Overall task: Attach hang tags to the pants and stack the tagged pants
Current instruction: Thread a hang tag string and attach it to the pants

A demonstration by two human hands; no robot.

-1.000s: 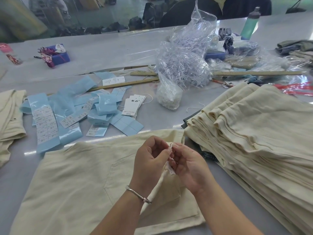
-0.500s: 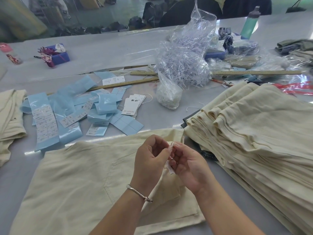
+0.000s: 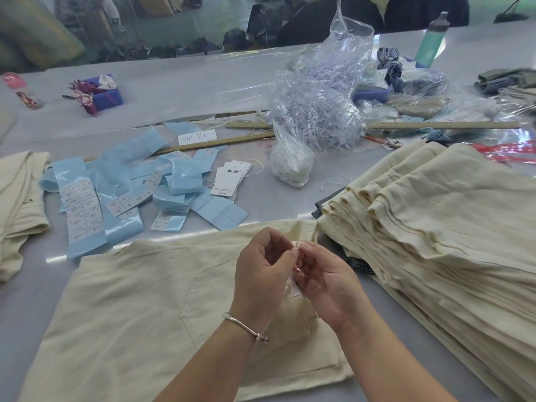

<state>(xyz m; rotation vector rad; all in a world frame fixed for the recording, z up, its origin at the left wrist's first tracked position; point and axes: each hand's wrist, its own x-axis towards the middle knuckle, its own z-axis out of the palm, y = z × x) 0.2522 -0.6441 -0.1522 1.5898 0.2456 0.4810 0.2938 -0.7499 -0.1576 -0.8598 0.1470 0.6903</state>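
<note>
A cream pair of pants (image 3: 130, 309) lies flat on the grey table in front of me, back pocket up. Above it my left hand (image 3: 261, 274) and my right hand (image 3: 327, 282) meet fingertip to fingertip. Both pinch a small white hang tag (image 3: 293, 282) and its thin string, which hang between the palms. Most of the tag is hidden by my fingers. To the right a tall stack of folded cream pants (image 3: 435, 227) rests on the table. A small pile of white hang tags (image 3: 232, 177) lies beyond the pants.
Blue sticker sheets and labels (image 3: 116, 192) are scattered at the left centre. A clear bag of plastic fasteners (image 3: 319, 105) and a small bag of white strings (image 3: 290, 163) stand behind. Wooden rulers (image 3: 435, 124), a green bottle (image 3: 432, 42) and more cream pants (image 3: 20, 204) at far left.
Both hands stay together over the pants, shifting only slightly as the fingers work the tag's string. Nothing else has moved.
</note>
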